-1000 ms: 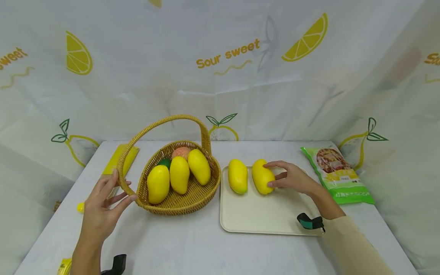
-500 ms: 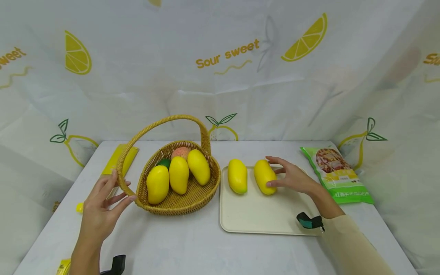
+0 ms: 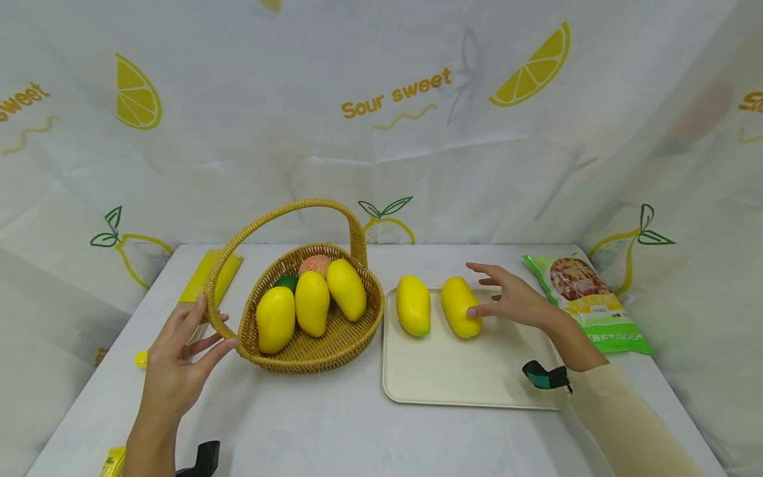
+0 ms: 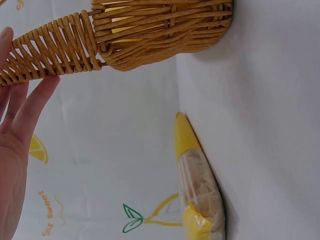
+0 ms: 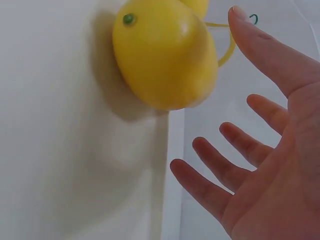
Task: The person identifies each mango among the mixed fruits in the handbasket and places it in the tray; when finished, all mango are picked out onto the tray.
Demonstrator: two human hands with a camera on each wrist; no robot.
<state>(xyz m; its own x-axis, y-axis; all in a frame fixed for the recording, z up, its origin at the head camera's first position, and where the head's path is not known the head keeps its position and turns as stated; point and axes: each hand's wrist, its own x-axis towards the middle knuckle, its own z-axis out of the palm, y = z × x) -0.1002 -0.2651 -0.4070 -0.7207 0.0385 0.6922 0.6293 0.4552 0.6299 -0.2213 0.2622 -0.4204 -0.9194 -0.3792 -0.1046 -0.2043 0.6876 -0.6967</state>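
Note:
My left hand (image 3: 179, 364) holds the lower left end of the handle (image 3: 235, 245) of a wicker basket (image 3: 316, 363), thumb on one side and fingers on the other. Inside the basket lie three yellow mangoes (image 3: 312, 305), a pinkish round fruit (image 3: 314, 264) and a partly hidden dark green one (image 3: 287, 282). Two more mangoes sit side by side on a cream tray (image 3: 441, 381). Beside the right-hand mango (image 3: 460, 308) is my right hand (image 3: 517, 299). Its fingers are spread, and the right wrist view shows a gap between them and the mango (image 5: 165, 55).
A green and white food bag (image 3: 587, 301) lies right of the tray. Behind my left hand is a yellow-ended packet (image 3: 208, 278), also in the left wrist view. A small yellow wrapper (image 3: 112, 462) lies at the front left. Printed white curtains (image 3: 381, 165) enclose the table.
The right-hand mango has shifted slightly right on the tray. My right hand has let go of it, spreading its fingers and drawing back to the right. The left hand stays at the basket handle.

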